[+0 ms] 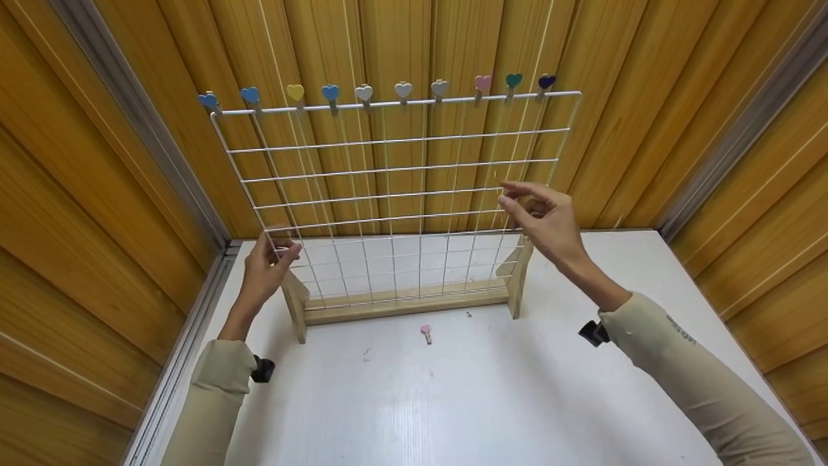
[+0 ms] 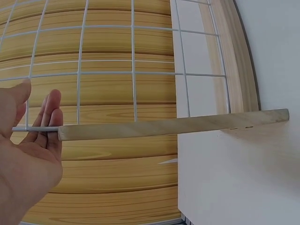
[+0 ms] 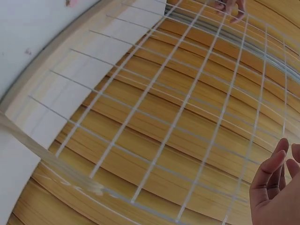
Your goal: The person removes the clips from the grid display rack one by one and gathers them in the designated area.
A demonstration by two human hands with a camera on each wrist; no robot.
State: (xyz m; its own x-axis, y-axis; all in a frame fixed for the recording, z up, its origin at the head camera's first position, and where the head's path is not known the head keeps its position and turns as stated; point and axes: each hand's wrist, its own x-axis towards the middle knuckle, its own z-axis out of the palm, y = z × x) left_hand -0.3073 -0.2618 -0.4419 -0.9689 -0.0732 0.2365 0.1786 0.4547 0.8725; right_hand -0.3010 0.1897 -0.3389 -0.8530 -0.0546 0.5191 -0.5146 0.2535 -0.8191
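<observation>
A white wire grid panel (image 1: 420, 166) stands upright in a wooden stand (image 1: 407, 309). My left hand (image 1: 264, 264) holds the panel's left edge, thumb in front and fingers behind the wire; the left wrist view shows this hand (image 2: 37, 136) just past the end of a wooden upright (image 2: 173, 127). At the panel's right side is my right hand (image 1: 546, 217), its thumb and index fingertip apart near the wires. In the right wrist view this hand (image 3: 276, 187) has bent fingers with nothing visible in them.
Along the panel's top wire sit several heart clothespins, among them a yellow one (image 1: 295, 92), a green one (image 1: 514, 80) and a dark purple one (image 1: 546, 81). A pink heart clothespin (image 1: 426, 332) lies on the white table (image 1: 401, 408) before the stand. Wood-patterned walls (image 1: 731, 194) surround the table.
</observation>
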